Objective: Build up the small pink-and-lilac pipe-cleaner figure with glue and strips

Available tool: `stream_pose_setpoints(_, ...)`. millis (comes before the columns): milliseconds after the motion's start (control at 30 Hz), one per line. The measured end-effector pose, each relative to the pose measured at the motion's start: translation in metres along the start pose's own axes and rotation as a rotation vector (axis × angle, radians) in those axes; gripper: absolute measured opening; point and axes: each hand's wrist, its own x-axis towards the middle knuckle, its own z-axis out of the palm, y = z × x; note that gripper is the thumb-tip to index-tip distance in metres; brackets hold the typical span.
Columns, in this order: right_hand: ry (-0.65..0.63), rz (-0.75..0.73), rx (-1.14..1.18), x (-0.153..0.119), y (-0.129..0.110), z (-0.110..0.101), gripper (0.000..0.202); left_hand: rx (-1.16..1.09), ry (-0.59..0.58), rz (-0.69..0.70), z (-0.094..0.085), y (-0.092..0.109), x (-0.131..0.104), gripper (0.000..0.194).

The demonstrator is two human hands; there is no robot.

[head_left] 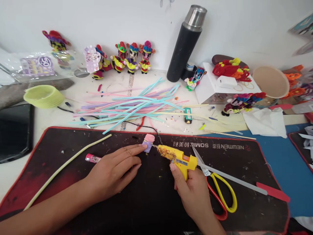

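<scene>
My left hand (113,169) holds a small pink and purple pipe-cleaner piece (148,143) at its fingertips, just above the black mat. How the fingers grip it underneath is hidden. Wrapped round the handle of a yellow hot glue gun (179,159) is my right hand (193,189). The gun's nozzle points left and meets or nearly meets the piece's right side. A clear glue stick (234,178) sticks out of its back end. Beside my right hand lie scissors (223,192) with red and yellow handles, partly covered by the hand and glue stick.
Pastel pipe cleaners (137,104) lie heaped behind the mat (137,209). One pale yellow pipe cleaner (66,166) curves along the left. Several finished figures (132,58) stand by the wall, near a black thermos (184,45). A green roll (44,96) and dark tablet (14,130) sit left.
</scene>
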Motion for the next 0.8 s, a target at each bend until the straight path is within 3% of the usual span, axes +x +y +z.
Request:
stream_pose_setpoints(100,0.101,-0.112,-0.283,0.001,-0.004,0.0016,0.042,-0.001,0.003,-0.008,-0.0002,-0.0001,0.0001,0.01)
stream_pose_setpoints(200,0.113,-0.151,-0.389,0.0011,-0.0078,0.0024,0.048,-0.001,0.002,0.0,-0.0007,0.0003,0.0009,0.009)
stream_pose_setpoints(367,0.107,-0.194,-0.442,0.0008,-0.0102,0.0028,0.055,-0.008,-0.006,0.004,-0.0014,0.0005,0.0016,0.009)
stream_pose_setpoints(800,0.114,-0.231,-0.467,0.0018,-0.0098,0.0033,0.049,-0.007,-0.015,0.002,-0.0005,-0.0002,0.0007,0.009)
